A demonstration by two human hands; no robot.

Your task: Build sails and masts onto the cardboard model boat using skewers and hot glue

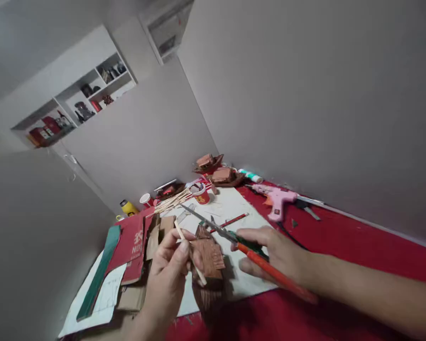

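Observation:
Pinched between the thumb and fingers of my left hand is a thin wooden stick, slanting down to the right. My right hand grips a pair of scissors with orange and green handles. Their blades stand apart and point up-left, above and beyond the stick, not visibly touching it. Beneath my hands a brown model boat with a ridged roof rests on a white sheet. My left fingers hide part of the boat. A red pencil lies past the scissors.
A pink glue gun lies on the red tablecloth at right. Two more model boats stand at the back, near a red cup and several loose sticks. Cardboard pieces and a green strip lie at left.

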